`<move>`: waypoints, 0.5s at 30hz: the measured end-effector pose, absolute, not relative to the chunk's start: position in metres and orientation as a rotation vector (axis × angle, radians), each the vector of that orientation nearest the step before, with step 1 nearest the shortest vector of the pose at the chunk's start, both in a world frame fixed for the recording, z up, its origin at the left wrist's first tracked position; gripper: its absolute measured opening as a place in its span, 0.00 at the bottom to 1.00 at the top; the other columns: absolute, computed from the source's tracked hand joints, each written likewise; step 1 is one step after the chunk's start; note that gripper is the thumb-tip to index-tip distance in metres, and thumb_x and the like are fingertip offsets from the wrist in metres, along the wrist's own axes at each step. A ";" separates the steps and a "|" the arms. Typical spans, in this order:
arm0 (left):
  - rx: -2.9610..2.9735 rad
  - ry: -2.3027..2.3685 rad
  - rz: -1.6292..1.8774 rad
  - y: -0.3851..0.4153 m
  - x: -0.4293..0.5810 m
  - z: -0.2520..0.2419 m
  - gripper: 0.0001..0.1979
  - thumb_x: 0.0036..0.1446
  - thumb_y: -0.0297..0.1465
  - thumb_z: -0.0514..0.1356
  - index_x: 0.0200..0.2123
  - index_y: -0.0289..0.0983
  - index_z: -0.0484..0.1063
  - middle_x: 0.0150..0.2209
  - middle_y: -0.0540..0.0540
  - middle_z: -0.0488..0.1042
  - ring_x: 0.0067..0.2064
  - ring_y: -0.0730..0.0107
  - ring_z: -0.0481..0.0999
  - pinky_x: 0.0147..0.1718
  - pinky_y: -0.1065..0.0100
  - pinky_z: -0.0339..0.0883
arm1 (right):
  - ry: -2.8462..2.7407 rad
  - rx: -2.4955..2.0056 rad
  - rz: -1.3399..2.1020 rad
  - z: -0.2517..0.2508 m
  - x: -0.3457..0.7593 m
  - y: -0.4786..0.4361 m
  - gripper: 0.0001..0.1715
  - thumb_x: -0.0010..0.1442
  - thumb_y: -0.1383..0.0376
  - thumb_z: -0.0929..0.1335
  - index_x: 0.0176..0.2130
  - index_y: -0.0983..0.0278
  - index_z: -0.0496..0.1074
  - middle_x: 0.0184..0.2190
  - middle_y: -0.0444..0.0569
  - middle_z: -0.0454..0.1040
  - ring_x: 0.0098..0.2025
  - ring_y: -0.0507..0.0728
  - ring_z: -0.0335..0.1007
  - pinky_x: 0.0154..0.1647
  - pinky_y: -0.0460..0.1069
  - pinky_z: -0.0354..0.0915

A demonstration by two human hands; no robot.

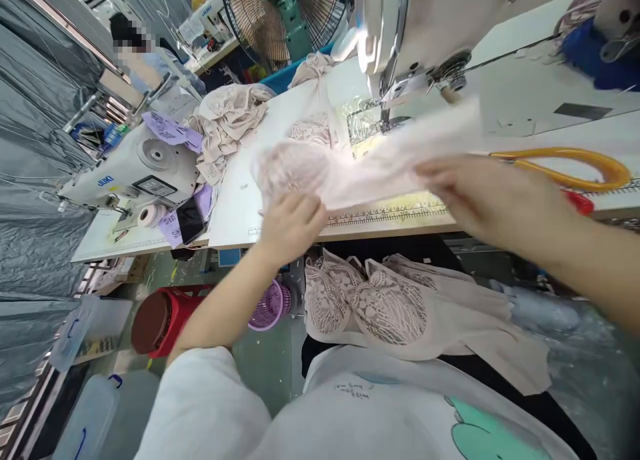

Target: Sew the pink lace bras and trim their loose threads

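Pale garment (370,183) stretched between two hands at the centre of the frame, over the worktop (235,210).
The right hand (477,187), right of centre, is nearly closed, thumb and fingers pinching the garment's plain band; the left hand (293,223), near the middle, has its fingers half curled over the near edge of the cup end, thumb hidden, so I cannot tell whether it grips or merely presses; to handle the cloth well, I would draw it level without overstretching, smooth out folds, and mind the needle area of the sewing machine (440,27) at upper right and the orange-handled scissors (560,153) at the right edge.
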State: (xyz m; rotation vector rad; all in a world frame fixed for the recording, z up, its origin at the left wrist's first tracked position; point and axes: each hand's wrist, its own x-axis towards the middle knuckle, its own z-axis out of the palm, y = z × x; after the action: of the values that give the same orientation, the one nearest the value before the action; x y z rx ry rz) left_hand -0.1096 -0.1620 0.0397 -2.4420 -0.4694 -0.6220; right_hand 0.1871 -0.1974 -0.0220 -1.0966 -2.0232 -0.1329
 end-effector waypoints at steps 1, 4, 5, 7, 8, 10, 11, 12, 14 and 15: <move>-2.477 -0.480 -0.593 -0.164 -0.109 0.016 0.08 0.66 0.23 0.54 0.36 0.36 0.71 0.33 0.44 0.77 0.36 0.66 0.75 0.32 0.63 0.66 | -2.092 -1.044 -0.195 -0.037 0.187 -0.202 0.12 0.69 0.67 0.59 0.42 0.62 0.71 0.48 0.55 0.80 0.44 0.60 0.79 0.37 0.54 0.74; -2.465 -0.617 -0.637 -0.175 -0.108 -0.035 0.09 0.65 0.20 0.52 0.37 0.35 0.71 0.34 0.43 0.77 0.34 0.68 0.74 0.31 0.67 0.66 | -2.185 -1.004 -0.323 -0.067 0.188 -0.220 0.11 0.68 0.72 0.60 0.42 0.65 0.70 0.45 0.58 0.81 0.39 0.61 0.80 0.34 0.54 0.74; -2.452 -0.666 -0.667 -0.178 -0.107 -0.043 0.09 0.64 0.20 0.52 0.37 0.35 0.71 0.34 0.43 0.77 0.34 0.69 0.74 0.31 0.67 0.66 | -2.190 -1.017 -0.342 -0.072 0.188 -0.225 0.10 0.68 0.73 0.61 0.42 0.65 0.70 0.44 0.58 0.82 0.39 0.61 0.80 0.35 0.55 0.74; -2.462 -0.730 -0.715 -0.180 -0.107 -0.049 0.09 0.65 0.20 0.52 0.38 0.35 0.71 0.35 0.42 0.77 0.34 0.69 0.75 0.31 0.68 0.65 | -2.178 -1.063 -0.345 -0.074 0.187 -0.233 0.08 0.67 0.71 0.63 0.41 0.64 0.71 0.44 0.56 0.82 0.38 0.61 0.79 0.37 0.55 0.74; -2.478 -0.735 -0.728 -0.181 -0.108 -0.049 0.09 0.65 0.20 0.52 0.38 0.35 0.71 0.35 0.43 0.77 0.34 0.69 0.75 0.30 0.69 0.65 | -2.164 -1.093 -0.339 -0.074 0.186 -0.235 0.07 0.67 0.71 0.63 0.40 0.63 0.71 0.44 0.56 0.82 0.38 0.61 0.79 0.37 0.55 0.74; -2.506 -0.727 -0.743 -0.180 -0.109 -0.046 0.10 0.65 0.20 0.51 0.38 0.35 0.71 0.35 0.43 0.77 0.34 0.70 0.75 0.30 0.69 0.65 | -2.127 -1.136 -0.332 -0.073 0.184 -0.237 0.06 0.67 0.69 0.64 0.39 0.62 0.71 0.44 0.55 0.81 0.38 0.61 0.79 0.37 0.55 0.74; -2.509 -0.719 -0.743 -0.179 -0.110 -0.046 0.11 0.65 0.19 0.51 0.38 0.35 0.71 0.35 0.43 0.78 0.34 0.70 0.75 0.30 0.70 0.66 | -2.113 -1.146 -0.329 -0.073 0.183 -0.238 0.05 0.67 0.69 0.64 0.38 0.62 0.71 0.44 0.56 0.81 0.39 0.62 0.79 0.37 0.55 0.74; -2.503 -0.712 -0.737 -0.179 -0.111 -0.046 0.10 0.64 0.19 0.51 0.38 0.35 0.71 0.35 0.43 0.78 0.35 0.70 0.75 0.31 0.70 0.67 | -2.097 -1.162 -0.331 -0.073 0.182 -0.239 0.04 0.66 0.68 0.65 0.39 0.62 0.71 0.44 0.57 0.81 0.40 0.62 0.79 0.38 0.55 0.74; -2.485 -0.703 -0.736 -0.179 -0.113 -0.047 0.10 0.65 0.20 0.52 0.39 0.35 0.72 0.36 0.43 0.78 0.36 0.69 0.76 0.32 0.70 0.69 | -2.055 -1.210 -0.318 -0.074 0.181 -0.244 0.03 0.65 0.67 0.67 0.41 0.63 0.72 0.46 0.59 0.80 0.43 0.63 0.79 0.40 0.55 0.74; -2.491 -0.706 -0.740 -0.179 -0.114 -0.048 0.09 0.65 0.21 0.52 0.40 0.35 0.72 0.36 0.43 0.78 0.37 0.69 0.77 0.33 0.69 0.69 | -2.006 -1.244 -0.296 -0.075 0.180 -0.248 0.04 0.64 0.66 0.68 0.41 0.62 0.72 0.47 0.59 0.79 0.44 0.63 0.79 0.42 0.55 0.74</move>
State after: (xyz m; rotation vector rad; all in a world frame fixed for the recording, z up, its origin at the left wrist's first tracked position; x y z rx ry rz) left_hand -0.1138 -0.1793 -0.0479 -2.4907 -0.7057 -0.7404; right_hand 0.1804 -0.2485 -0.0753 -1.2441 -2.0057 -0.2956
